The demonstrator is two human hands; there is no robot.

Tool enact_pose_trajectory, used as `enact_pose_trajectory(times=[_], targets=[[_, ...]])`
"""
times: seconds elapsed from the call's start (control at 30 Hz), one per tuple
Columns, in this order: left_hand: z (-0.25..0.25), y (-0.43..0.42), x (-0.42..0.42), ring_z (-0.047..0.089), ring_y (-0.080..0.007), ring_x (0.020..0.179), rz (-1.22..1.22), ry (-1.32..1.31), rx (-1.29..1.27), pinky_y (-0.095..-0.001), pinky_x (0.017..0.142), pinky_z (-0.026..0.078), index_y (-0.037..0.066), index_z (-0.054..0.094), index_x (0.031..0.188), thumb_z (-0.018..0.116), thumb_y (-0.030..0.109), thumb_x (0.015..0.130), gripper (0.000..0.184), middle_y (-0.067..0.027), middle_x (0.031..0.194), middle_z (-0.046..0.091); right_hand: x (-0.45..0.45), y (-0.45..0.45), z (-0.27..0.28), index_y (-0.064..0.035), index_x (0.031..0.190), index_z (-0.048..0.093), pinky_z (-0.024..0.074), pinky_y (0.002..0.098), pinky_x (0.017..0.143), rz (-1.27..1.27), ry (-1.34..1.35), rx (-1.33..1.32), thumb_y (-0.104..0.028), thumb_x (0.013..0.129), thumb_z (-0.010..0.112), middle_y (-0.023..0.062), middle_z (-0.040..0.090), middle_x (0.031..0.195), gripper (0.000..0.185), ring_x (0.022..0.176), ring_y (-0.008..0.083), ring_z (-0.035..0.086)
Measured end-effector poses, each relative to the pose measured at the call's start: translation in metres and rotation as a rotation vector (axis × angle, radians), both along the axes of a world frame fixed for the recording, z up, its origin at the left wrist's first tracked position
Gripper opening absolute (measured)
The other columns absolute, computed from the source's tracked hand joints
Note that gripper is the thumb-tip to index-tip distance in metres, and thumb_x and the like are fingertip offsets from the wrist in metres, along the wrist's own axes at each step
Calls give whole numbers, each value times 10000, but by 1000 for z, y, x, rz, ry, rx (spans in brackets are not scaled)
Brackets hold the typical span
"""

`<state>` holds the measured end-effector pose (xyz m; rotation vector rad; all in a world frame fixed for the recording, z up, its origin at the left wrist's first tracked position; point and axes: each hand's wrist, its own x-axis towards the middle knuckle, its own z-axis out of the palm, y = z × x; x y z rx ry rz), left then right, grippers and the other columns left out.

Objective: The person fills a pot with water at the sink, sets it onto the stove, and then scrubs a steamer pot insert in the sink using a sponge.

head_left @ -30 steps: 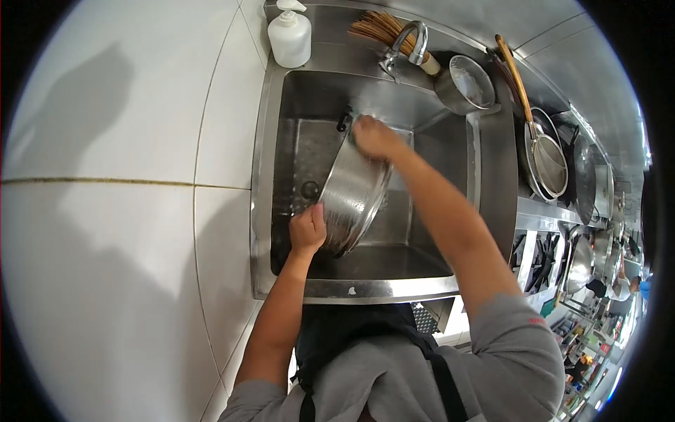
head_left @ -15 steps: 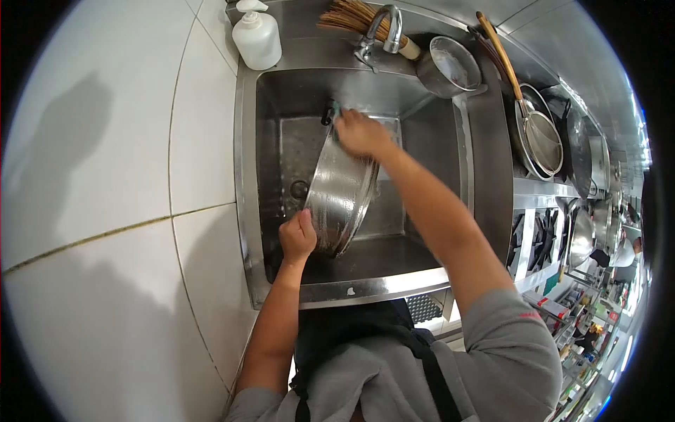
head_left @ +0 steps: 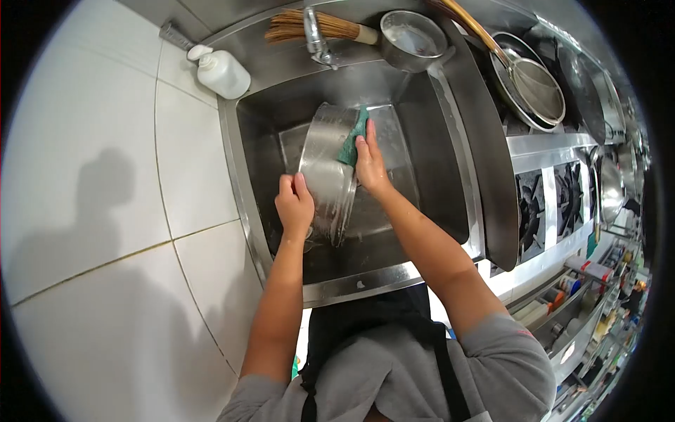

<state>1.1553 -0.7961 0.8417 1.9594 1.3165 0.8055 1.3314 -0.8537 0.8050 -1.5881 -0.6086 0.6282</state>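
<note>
Grip on both sides was partly closed: by the left hand (head_left: 295,209), one edge of a large metal pot was pinched between thumb and fingers, and by the right hand (head_left: 371,169), its fingers nearly straight, a green pad was held to the opposite side.

Largest was the tiled wall (head_left: 91,169), to the left of the deep metal sink (head_left: 365,283). By the worktop (head_left: 271,62) behind the sink, smaller things were carried. To the right, a strainer (head_left: 538,88) was laid over a pan.

Within the sink, the large metal pot (head_left: 323,151) was tipped on its side between the two hands, its curved wall streaked with wet. Which way its mouth was turned could not be told. It was judged stiff, fairly heavy for its width and hard to break, but slippery where wetted. A firm hold would best be taken at the edge, where the left hand was placed; the smooth wall would offer little to fingers.

On the worktop, a small pot (head_left: 404,62) was set next to the handle of a twig brush (head_left: 309,26), partly hidden by the tap (head_left: 316,42). A pump bottle (head_left: 225,74) was stood at the left corner.

Smallest was the green pad (head_left: 354,141), judged light, soft and easily bent.
</note>
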Motion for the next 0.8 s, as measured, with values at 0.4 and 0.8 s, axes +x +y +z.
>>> enact_pose_trajectory(times=[0.4,0.8], targets=[[-2,17,46,617,-462,656,15,313,101,-480,568,469,-11,644,772,498,361,1014,468,-253,681,622,-14,-27,-6,-40,1503,372,242,420,1178,8,-191,164,45,891,369,334,55,1603,618,1487,451,170],[-3,15,51,603,-463,625,78,283,72,-517,553,454,31,612,709,504,376,1001,464,-232,656,618,-79,-91,-12,-27,1291,609,90,642,1179,320,-409,154,115,780,507,267,279,1564,540,1467,496,197]])
